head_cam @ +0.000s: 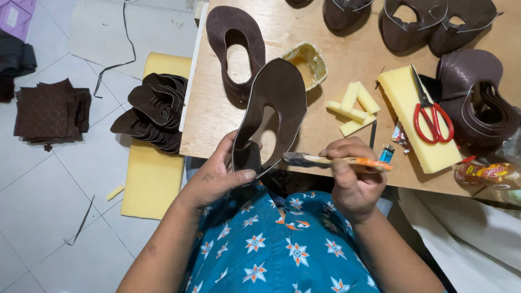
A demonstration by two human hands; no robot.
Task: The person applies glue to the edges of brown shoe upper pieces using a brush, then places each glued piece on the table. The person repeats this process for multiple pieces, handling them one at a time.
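Note:
My left hand (217, 174) grips the heel end of a dark brown leather shoe upper (279, 95) with an oval opening, held up over the near edge of the wooden board (211, 108). My right hand (353, 179) holds a brush with an orange handle (347, 161), its bristles pointing left toward the upper's lower edge. A small yellowish bowl of glue (308, 62) sits on the board just beyond the held upper. A second brown upper (233, 46) lies flat behind it.
Red-handled scissors (431, 116) rest on a yellow foam block (412, 122); small foam strips (353, 108) and a blue lighter (386, 153) lie nearby. Several more uppers line the board's far and right side. On the floor, stacked uppers (152, 111) sit on yellow foam (154, 173).

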